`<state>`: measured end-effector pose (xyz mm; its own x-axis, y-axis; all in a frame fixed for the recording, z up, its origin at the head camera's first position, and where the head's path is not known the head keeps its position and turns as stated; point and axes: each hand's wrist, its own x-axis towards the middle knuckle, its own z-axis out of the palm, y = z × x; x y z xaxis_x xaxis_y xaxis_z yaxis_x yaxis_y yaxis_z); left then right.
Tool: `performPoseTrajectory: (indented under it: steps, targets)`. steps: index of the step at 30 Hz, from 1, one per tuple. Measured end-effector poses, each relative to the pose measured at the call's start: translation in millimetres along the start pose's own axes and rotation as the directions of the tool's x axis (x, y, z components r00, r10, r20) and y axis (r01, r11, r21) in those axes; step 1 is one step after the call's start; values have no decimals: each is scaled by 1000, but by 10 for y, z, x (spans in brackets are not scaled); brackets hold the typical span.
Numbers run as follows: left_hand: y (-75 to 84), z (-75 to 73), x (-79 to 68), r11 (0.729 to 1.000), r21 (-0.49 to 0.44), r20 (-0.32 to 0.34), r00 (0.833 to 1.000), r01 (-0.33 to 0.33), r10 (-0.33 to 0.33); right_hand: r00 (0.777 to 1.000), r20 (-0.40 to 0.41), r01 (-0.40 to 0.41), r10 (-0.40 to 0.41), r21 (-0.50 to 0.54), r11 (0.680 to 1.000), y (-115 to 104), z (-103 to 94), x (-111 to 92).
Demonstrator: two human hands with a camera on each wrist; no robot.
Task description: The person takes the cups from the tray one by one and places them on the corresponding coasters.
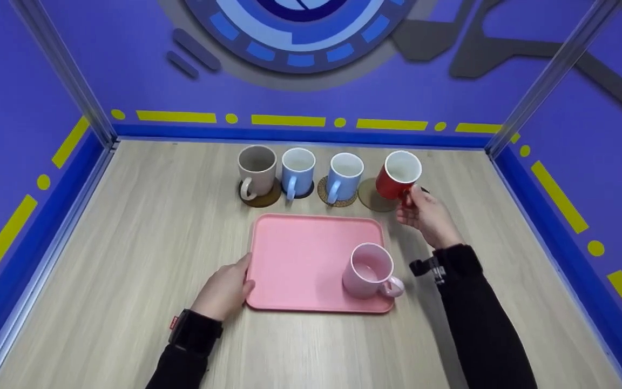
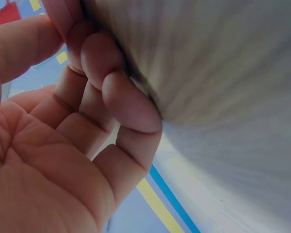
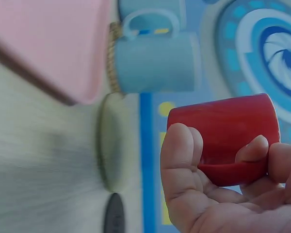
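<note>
My right hand (image 1: pixel 431 219) holds a red mug (image 1: pixel 389 185) by its handle. In the right wrist view the red mug (image 3: pixel 228 124) hangs in the air, apart from a round olive coaster (image 3: pixel 115 145) on the table. My left hand (image 1: pixel 223 289) grips the left rim of a pink tray (image 1: pixel 300 259); the left wrist view has thumb and fingers pinching the tray's edge (image 2: pixel 63 17), with the other fingers curled near the tabletop. A pink mug (image 1: pixel 359 281) stands upright at the tray's right end, its handle towards the lower right.
Behind the tray, a beige mug (image 1: pixel 259 178) and two light blue mugs, the left (image 1: pixel 299 173) and the right (image 1: pixel 343 183), stand on coasters in a row. A dark coaster (image 3: pixel 115 213) lies beyond the olive one. Blue-purple walls (image 1: pixel 311 97) enclose the wooden table (image 1: pixel 149 216).
</note>
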<state>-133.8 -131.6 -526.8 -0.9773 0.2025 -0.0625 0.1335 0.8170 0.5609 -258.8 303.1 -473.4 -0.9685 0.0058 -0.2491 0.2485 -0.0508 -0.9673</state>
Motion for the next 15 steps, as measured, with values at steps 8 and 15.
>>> performPoseTrajectory:
  steps: [8,15]
  targets:
    - [8,20,-4,1000,-3,-5,1000,-8,8,989,-57,-131,136,71,989,205,40,326]
    - [-8,8,-8,999,-8,-37,999,-33,32,987,-57,-146,150,76,986,238,105,409]
